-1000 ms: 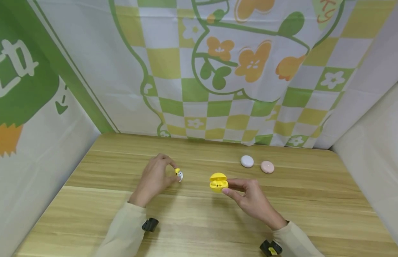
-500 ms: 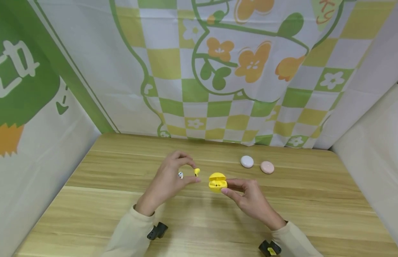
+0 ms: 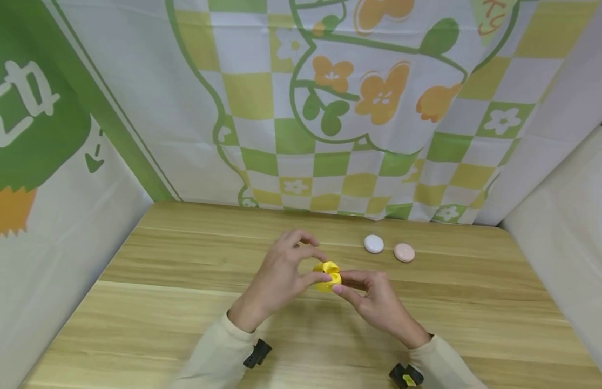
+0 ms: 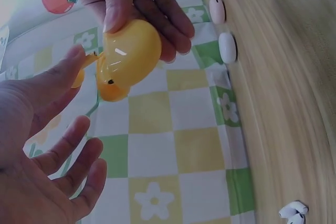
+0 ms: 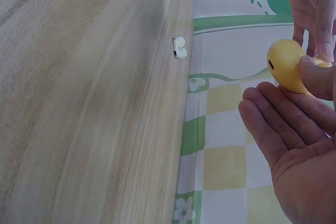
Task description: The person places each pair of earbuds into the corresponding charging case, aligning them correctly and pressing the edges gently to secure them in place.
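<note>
While the yellow earbud case point(image 3: 328, 274) sits lifted just above the tabletop point(image 3: 160, 302), I read the right hand point(image 3: 373, 302) as the steady one: thumb and fingers pinch the case body, lid point(image 3: 326, 266) hinged open. Left hand point(image 3: 281, 273) closes in from the other side, thumb and forefinger pinched at the case mouth; can't tell whether they carry an earbud, the fingertips hide it. My guess: a two-handed hold keeps the small case from slipping. A white earbud point(image 4: 293, 211) lies loose on the wood, apart from both hands. White case point(image 3: 373, 243) and pink case point(image 3: 404, 252) sit just beside each other near the back edge. Tabletop is light woodgrain; a green-and-yellow checked floral cloth point(image 3: 330, 108) hangs behind.
</note>
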Available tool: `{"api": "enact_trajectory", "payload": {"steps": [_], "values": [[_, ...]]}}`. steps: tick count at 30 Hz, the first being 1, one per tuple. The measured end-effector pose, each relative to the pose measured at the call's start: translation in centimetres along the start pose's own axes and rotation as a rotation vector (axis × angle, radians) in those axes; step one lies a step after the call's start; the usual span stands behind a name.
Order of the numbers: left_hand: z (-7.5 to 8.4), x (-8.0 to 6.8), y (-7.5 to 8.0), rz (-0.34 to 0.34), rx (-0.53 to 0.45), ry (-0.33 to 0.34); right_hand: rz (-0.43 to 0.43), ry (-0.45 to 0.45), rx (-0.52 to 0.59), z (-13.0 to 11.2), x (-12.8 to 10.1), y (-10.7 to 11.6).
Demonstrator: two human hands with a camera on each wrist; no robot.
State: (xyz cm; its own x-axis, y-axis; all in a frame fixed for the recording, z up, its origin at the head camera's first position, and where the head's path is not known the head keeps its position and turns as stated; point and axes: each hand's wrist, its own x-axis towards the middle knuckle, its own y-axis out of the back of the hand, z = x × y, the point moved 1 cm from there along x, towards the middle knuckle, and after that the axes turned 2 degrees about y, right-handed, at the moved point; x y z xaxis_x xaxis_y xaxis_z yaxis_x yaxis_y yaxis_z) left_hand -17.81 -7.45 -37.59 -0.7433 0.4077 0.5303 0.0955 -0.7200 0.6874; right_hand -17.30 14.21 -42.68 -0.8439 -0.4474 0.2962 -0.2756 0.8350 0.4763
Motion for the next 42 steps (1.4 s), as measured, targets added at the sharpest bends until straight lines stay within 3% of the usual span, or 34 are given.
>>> {"api": "enact_trajectory", "payload": {"steps": [11,33,37,42], "values": [[0.1,0.0,-0.6,-0.029,0.027,0.0,0.01,0.013,-0.003,-0.1,0.1,0.0],[0.4,-0.3,-0.4,-0.089,0.036,0.014,0.023,0.006,-0.007,-0.3,0.0,0.0],[0.2,-0.3,-0.1,-0.053,0.006,0.033,0.029,0.012,-0.004,-0.4,0.0,0.0],[-0.5,-0.3,0.1,-0.033,-0.114,0.104,0.042,0.016,-0.003,-0.4,-0.1,0.0]]}}
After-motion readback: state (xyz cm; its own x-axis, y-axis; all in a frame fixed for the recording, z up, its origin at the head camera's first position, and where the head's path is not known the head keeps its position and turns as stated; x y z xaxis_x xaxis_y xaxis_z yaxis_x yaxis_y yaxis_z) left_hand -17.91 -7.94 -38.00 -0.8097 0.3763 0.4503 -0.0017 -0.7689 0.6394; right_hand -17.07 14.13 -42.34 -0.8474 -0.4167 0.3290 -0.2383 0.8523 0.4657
